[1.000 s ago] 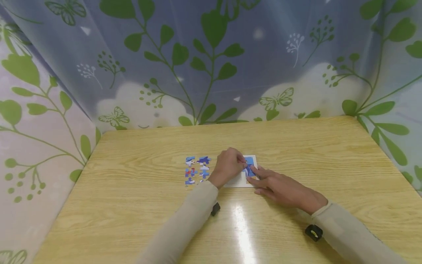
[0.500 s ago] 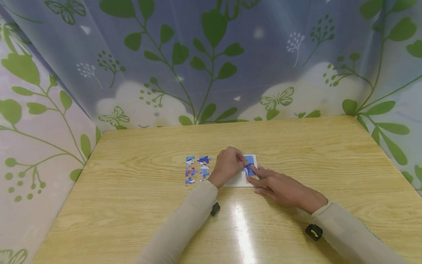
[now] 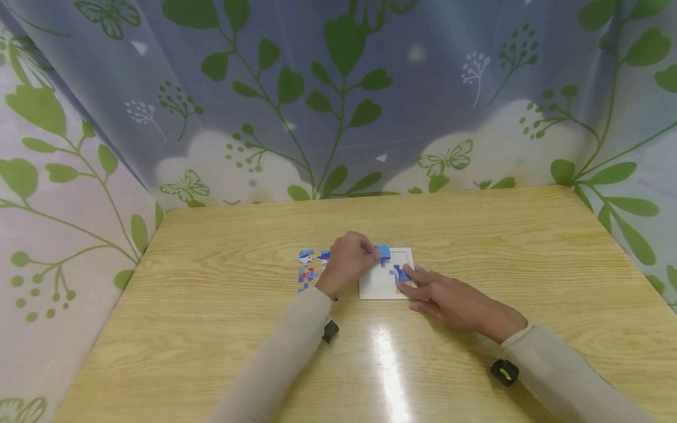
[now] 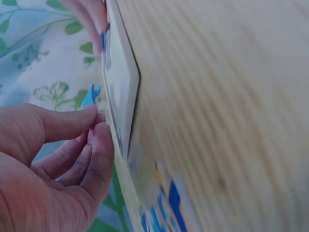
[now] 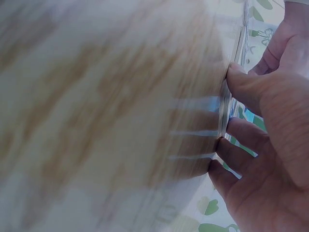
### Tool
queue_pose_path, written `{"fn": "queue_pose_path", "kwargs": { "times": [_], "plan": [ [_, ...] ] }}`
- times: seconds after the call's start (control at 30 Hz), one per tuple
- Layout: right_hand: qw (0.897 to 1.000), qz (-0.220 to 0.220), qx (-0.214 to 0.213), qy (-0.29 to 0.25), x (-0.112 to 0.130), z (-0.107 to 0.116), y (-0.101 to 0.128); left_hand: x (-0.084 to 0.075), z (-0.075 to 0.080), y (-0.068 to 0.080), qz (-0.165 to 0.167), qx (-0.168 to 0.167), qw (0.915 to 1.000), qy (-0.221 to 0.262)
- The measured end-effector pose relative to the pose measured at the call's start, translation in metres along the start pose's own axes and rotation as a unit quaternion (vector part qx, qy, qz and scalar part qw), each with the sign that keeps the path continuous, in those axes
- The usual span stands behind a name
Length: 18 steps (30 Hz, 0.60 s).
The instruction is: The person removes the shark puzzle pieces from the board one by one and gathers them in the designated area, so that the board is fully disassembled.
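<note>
My left hand (image 3: 349, 262) pinches a light-blue jigsaw piece (image 3: 383, 252) between thumb and fingertips, above the top edge of a white puzzle tray (image 3: 374, 289). In the left wrist view, the piece (image 4: 90, 96) sticks out past the thumb, beside the tray's edge. My right hand (image 3: 449, 299) rests at the tray's right side with its fingers extended, the fingertips touching blue-and-orange pieces (image 3: 399, 275) that lie in the tray. The tray's upper right corner shows bare white. In the right wrist view, the right hand's fingertips (image 5: 218, 145) meet the tray edge and tabletop.
Left of the tray, several loose jigsaw pieces (image 3: 307, 274) lie in rows, partly hidden behind my left hand and wrist. The wooden table (image 3: 211, 329) reaches back to a leaf-patterned curtain (image 3: 296, 117). Black wrist cameras (image 3: 505, 372) sit under both sleeves.
My left hand has moved left and slightly up, taking the light-blue piece away from the tray's upper right corner. My right hand has stayed almost in place.
</note>
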State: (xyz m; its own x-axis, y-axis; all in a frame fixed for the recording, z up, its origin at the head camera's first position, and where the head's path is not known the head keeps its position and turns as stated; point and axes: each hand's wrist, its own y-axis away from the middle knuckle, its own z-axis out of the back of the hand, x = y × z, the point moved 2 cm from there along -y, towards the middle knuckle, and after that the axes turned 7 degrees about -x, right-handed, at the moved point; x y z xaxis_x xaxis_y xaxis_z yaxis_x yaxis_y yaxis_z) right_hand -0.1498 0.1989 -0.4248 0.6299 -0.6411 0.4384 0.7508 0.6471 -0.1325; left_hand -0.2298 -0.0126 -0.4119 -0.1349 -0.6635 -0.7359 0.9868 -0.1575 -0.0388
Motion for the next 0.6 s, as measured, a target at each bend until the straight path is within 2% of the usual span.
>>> {"fn": "queue_pose_path", "kwargs": {
  "times": [0.2, 0.37, 0.6],
  "plan": [
    [1.0, 0.004, -0.004, 0.001, 0.0, 0.0, 0.0, 0.014, 0.016, 0.002, 0.01, -0.008, 0.9999, -0.001],
    [1.0, 0.005, -0.005, -0.001, 0.001, 0.0, 0.0, 0.024, 0.029, 0.002, 0.033, -0.003, 0.9994, -0.011],
    [1.0, 0.006, -0.009, 0.002, 0.0, 0.0, 0.001, 0.031, 0.043, 0.005, 0.044, -0.002, 0.9988, -0.023]
  ]
}}
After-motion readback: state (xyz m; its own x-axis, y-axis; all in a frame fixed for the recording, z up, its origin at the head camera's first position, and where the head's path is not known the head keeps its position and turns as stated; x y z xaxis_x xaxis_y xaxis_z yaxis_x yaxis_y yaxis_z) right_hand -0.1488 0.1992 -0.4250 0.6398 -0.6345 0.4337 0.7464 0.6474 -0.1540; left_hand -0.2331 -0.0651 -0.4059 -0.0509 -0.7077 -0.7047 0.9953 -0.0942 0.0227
